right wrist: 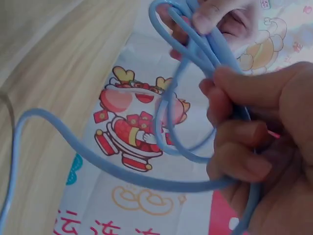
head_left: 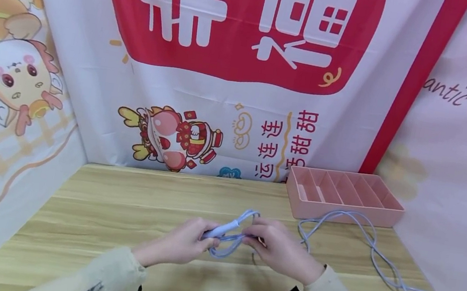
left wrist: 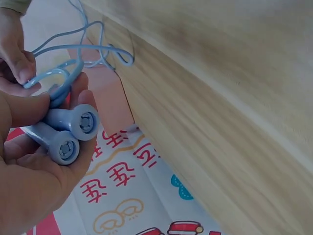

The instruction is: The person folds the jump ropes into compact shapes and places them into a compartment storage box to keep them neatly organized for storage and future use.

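Note:
A light blue jump rope (right wrist: pixel 146 183) is held in front of the person, partly gathered into loops. The left hand (head_left: pixel 183 243) grips its two handles (left wrist: pixel 80 121) side by side, their round ends facing the left wrist camera. The left thumb also presses a few loops of cord. Close by on the right, the right hand (head_left: pixel 280 249) pinches the cord between thumb and index finger, while its other fingers curl round more of it. The remaining cord (head_left: pixel 409 288) trails from there across the wooden table in loose, crossing bends.
A pink box (head_left: pixel 310 210) with several compartments stands at the table's back right, the cord passing along its front. The wooden table (head_left: pixel 117 198) meets printed cloth (head_left: pixel 205 88) at the back and both sides.

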Available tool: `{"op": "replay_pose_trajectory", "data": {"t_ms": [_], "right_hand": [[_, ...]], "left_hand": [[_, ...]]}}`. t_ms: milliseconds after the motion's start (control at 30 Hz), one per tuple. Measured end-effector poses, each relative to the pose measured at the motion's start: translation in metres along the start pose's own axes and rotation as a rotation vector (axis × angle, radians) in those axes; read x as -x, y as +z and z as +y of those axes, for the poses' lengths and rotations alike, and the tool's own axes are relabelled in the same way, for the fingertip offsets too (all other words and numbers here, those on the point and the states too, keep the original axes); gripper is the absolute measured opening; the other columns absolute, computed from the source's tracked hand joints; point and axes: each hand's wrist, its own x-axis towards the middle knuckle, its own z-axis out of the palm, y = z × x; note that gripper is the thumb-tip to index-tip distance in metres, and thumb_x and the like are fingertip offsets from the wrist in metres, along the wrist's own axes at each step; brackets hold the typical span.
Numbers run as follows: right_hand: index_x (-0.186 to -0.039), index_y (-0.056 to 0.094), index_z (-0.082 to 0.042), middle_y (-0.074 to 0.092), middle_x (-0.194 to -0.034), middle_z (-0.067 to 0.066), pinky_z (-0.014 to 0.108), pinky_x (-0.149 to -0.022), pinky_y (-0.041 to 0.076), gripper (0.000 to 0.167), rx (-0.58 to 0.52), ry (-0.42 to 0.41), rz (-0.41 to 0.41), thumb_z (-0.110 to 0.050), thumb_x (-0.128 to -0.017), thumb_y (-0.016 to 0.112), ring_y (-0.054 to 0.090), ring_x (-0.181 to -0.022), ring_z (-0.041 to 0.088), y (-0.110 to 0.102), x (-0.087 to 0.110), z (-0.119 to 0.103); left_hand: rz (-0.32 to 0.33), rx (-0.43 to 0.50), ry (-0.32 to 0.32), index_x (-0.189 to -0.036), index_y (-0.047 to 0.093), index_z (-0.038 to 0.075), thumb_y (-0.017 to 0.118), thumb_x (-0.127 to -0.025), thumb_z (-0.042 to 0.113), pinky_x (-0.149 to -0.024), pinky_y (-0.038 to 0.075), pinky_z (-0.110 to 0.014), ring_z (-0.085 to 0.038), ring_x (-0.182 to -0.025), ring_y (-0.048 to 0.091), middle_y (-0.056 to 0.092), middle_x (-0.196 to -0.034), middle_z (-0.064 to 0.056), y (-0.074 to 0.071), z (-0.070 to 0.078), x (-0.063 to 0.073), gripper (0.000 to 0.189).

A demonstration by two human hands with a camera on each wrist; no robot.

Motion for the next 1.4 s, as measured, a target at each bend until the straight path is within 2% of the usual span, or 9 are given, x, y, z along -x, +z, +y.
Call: {"op": "replay_pose_trajectory", "data": {"t_ms": [133,233,467,633,767,933,1200,1300,1400], "right_hand": [[-0.102,0.075,-0.003,0.062,-0.089,-0.002,0.015,-0.061,0.047,0.017,-0.044,-0.110,-0.051,0.001,-0.086,0.074,0.054,-0.072,0.003,-0.008,0.002,0.003],[-0.105,0.075,-0.005,0.064,-0.092,0.000,0.013,-0.063,0.046,0.023,-0.075,-0.186,-0.057,0.006,-0.084,0.074,0.054,-0.074,0.004,-0.017,0.003,0.004],[-0.098,0.077,-0.008,0.063,-0.086,-0.003,0.010,-0.059,0.043,0.023,-0.070,-0.285,0.042,0.006,-0.079,0.078,0.052,-0.069,0.002,-0.028,0.004,0.003],[-0.094,0.078,-0.007,0.063,-0.086,-0.003,0.012,-0.059,0.045,0.021,-0.082,-0.280,0.114,0.004,-0.077,0.081,0.054,-0.070,0.003,-0.030,0.004,0.004],[-0.094,0.079,-0.008,0.062,-0.086,-0.004,0.012,-0.059,0.045,0.020,-0.097,-0.242,0.133,0.003,-0.078,0.081,0.054,-0.071,0.004,-0.030,0.003,0.008],[-0.094,0.078,-0.008,0.061,-0.086,-0.004,0.012,-0.061,0.045,0.019,-0.047,-0.256,0.122,0.002,-0.078,0.081,0.055,-0.073,0.004,-0.027,0.003,0.013],[-0.091,0.079,-0.010,0.060,-0.087,-0.005,0.011,-0.063,0.046,0.020,0.013,-0.297,0.111,0.002,-0.075,0.083,0.056,-0.073,0.002,-0.022,0.002,0.013],[-0.090,0.079,-0.013,0.059,-0.085,-0.007,0.011,-0.062,0.045,0.019,0.063,-0.311,0.110,-0.001,-0.076,0.084,0.055,-0.071,0.001,-0.020,0.003,0.013],[-0.090,0.079,-0.015,0.057,-0.083,-0.008,0.011,-0.060,0.043,0.018,0.100,-0.302,0.097,-0.003,-0.077,0.083,0.053,-0.069,0.000,-0.019,0.004,0.012]], "left_hand": [[-0.023,-0.111,0.028,-0.090,0.067,0.009,0.063,-0.093,-0.002,-0.058,0.050,-0.025,-0.005,-0.062,0.053,0.063,-0.077,0.001,-0.001,0.000,-0.004,0.012],[-0.026,-0.203,0.082,-0.092,0.068,0.010,0.064,-0.092,-0.003,-0.061,0.050,-0.023,-0.005,-0.065,0.054,0.062,-0.077,0.004,0.001,-0.002,-0.007,0.014],[-0.012,-0.374,0.183,-0.093,0.069,0.011,0.066,-0.092,0.001,-0.063,0.050,-0.020,-0.003,-0.070,0.055,0.064,-0.082,0.007,0.007,0.001,-0.015,0.011],[0.005,-0.594,0.300,-0.097,0.067,0.010,0.068,-0.088,0.001,-0.057,0.046,-0.018,-0.003,-0.065,0.051,0.061,-0.080,0.005,0.011,0.008,-0.022,0.013],[0.008,-0.706,0.371,-0.099,0.064,0.010,0.070,-0.085,-0.001,-0.056,0.046,-0.020,-0.005,-0.066,0.051,0.056,-0.081,0.005,0.011,0.012,-0.022,0.019],[-0.055,-0.694,0.354,-0.103,0.063,0.011,0.068,-0.089,0.001,-0.062,0.048,-0.021,-0.006,-0.072,0.052,0.054,-0.085,0.006,0.008,0.015,-0.019,0.018],[-0.221,-0.476,0.298,-0.124,0.060,0.008,0.058,-0.097,0.000,-0.082,0.049,-0.023,-0.008,-0.092,0.058,0.062,-0.101,0.001,-0.001,0.015,-0.017,0.028],[-0.273,-0.432,0.257,-0.133,0.054,0.007,0.051,-0.101,0.003,-0.086,0.047,-0.025,-0.010,-0.098,0.055,0.059,-0.106,0.001,-0.002,0.014,-0.015,0.033],[-0.321,-0.400,0.169,-0.144,0.045,0.006,0.047,-0.104,0.009,-0.088,0.046,-0.027,-0.010,-0.100,0.051,0.054,-0.109,0.002,-0.001,0.013,-0.012,0.040]]}}
